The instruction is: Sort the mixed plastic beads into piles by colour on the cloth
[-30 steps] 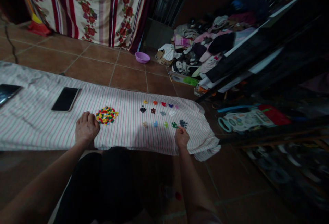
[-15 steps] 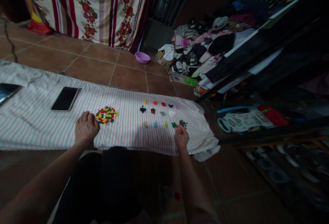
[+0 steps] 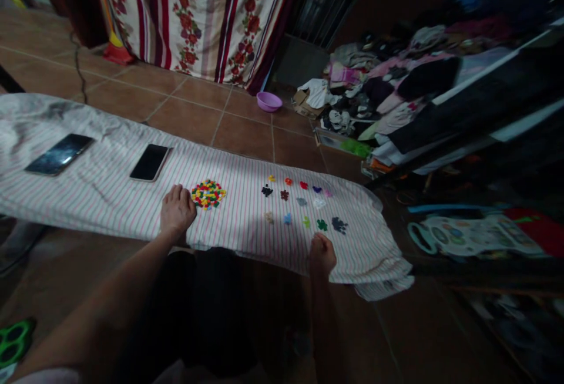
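My left hand (image 3: 177, 209) rests palm down on the striped cloth (image 3: 238, 228), fingers lying on it, against the left side of a mixed pile of tiny coloured pieces (image 3: 208, 194). My right hand (image 3: 323, 252) is closed near the cloth's front edge, just below the dark green pieces (image 3: 322, 225); whatever its fingers hold, if anything, is hidden. Small colour-sorted heaps lie in rows: black pieces (image 3: 267, 191), brown pieces (image 3: 284, 195), red pieces (image 3: 304, 185), light blue pieces (image 3: 287, 218) and dark grey pieces (image 3: 339, 225) among them.
A phone (image 3: 150, 162) and a larger dark-screened device (image 3: 59, 154) lie at the left of the cloth. Beyond it, a purple basin (image 3: 269, 101) stands on the tiled floor by heaped clothes (image 3: 352, 90). A white and red toy panel (image 3: 476, 234) is off the right end.
My right hand has drawn back from the green and dark grey heaps toward the front edge. The left hand stays beside the mixed pile. The whole view has shifted left.
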The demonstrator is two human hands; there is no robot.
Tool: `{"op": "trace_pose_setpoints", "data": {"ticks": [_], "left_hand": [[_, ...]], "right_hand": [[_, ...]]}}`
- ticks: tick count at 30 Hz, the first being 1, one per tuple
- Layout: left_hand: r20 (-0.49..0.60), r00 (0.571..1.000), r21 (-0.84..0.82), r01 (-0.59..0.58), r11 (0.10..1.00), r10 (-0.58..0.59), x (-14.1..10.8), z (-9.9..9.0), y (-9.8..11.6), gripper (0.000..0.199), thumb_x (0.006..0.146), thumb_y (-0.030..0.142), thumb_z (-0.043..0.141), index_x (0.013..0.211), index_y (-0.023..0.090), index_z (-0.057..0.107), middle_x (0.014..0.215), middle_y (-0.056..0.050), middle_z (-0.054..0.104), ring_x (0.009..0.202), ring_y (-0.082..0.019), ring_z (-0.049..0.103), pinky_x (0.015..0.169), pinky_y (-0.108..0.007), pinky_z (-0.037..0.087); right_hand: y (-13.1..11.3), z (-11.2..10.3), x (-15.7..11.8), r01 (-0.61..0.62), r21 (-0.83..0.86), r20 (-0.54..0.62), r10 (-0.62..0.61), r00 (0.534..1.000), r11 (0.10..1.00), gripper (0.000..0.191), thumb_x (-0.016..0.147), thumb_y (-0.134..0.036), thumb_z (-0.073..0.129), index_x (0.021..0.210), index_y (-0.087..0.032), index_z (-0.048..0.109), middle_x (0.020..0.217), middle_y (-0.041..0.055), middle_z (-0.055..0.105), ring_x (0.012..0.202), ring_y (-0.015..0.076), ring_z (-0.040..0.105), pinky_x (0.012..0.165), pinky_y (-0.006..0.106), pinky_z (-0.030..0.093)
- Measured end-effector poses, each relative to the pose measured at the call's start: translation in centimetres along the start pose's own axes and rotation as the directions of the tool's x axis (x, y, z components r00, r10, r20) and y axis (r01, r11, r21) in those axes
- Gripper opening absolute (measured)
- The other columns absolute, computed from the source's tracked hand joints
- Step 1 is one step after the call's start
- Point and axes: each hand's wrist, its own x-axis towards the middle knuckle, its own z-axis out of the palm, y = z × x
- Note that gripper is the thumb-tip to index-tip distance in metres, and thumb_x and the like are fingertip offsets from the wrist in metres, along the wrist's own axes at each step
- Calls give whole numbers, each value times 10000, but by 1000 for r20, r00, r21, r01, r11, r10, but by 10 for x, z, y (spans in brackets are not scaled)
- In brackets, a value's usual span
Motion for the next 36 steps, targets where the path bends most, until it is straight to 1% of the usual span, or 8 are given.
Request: {"op": "trace_pose_setpoints", "data": {"ticks": [3, 7, 9, 12, 15, 25, 28, 36], "left_hand": [[8, 1000, 14, 0, 1000, 0, 0, 1, -1, 363, 890, 255, 367, 1111, 76, 594, 1352, -238, 547, 1325, -369, 456, 1053, -499, 378], [-21, 1000, 16, -12, 1000, 13, -1, 4, -2, 358, 895, 255, 374, 1116, 80, 596, 1348, -232, 555, 1327, -364, 459, 1059, -491, 372], [-34, 999, 17, -18, 1000, 18, -2, 5, -2, 356, 900, 254, 372, 1120, 87, 596, 1348, -228, 558, 1327, -362, 460, 1054, -493, 374], [-32, 999, 9, -12, 1000, 12, -2, 4, -2, 357, 901, 244, 374, 1129, 86, 599, 1357, -231, 553, 1334, -361, 455, 1054, -496, 371], [-23, 1000, -1, -9, 1000, 9, -1, 5, -2, 361, 895, 241, 386, 1143, 82, 596, 1370, -240, 542, 1347, -363, 441, 1058, -507, 361], [-22, 999, 48, -28, 998, 29, -1, 5, -2, 357, 918, 246, 364, 1124, 69, 595, 1349, -232, 555, 1334, -354, 453, 1078, -466, 357], [-15, 1000, 19, -19, 1000, 19, -1, 4, -2, 345, 914, 242, 371, 1115, 75, 596, 1354, -233, 552, 1344, -348, 443, 1081, -471, 354], [-13, 1000, -2, -9, 1000, 9, -1, 3, -1, 348, 907, 239, 373, 1118, 75, 597, 1355, -234, 553, 1347, -353, 444, 1077, -487, 358]], "right_hand": [[-9, 7, -18, 19, -3, 68, -19, 997, 1000, 500, 784, -565, 498, 1000, -153, 682, 991, 130, 719, 841, 235, 666, 776, 355, 520], [-23, 28, -45, 140, 7, 215, -139, 967, 990, 488, 816, -584, 475, 949, -163, 684, 917, 122, 729, 766, 217, 671, 733, 346, 531], [-33, 45, -60, 226, 47, 331, -229, 915, 973, 436, 832, -546, 472, 914, -177, 688, 886, 109, 728, 761, 214, 672, 728, 343, 539], [-55, 71, -83, 371, 119, 487, -380, 786, 921, 347, 872, -458, 466, 902, -205, 702, 878, 86, 722, 800, 204, 677, 765, 329, 544], [-77, 94, -100, 480, 163, 569, -479, 668, 862, 299, 895, -374, 458, 922, -222, 714, 890, 71, 719, 828, 195, 672, 788, 315, 542], [-117, 152, -107, 562, 169, 678, -509, 530, 810, 319, 892, -217, 469, 1099, -227, 711, 1035, 61, 686, 915, 183, 649, 870, 307, 515], [-124, 168, -110, 570, 202, 656, -542, 525, 796, 329, 885, -204, 476, 1117, -207, 709, 1031, 75, 669, 880, 179, 634, 892, 309, 506], [-125, 188, -124, 574, 66, 621, -484, 617, 816, 293, 894, -228, 519, 1111, -251, 716, 994, 52, 636, 842, 171, 600, 803, 276, 493]]}}
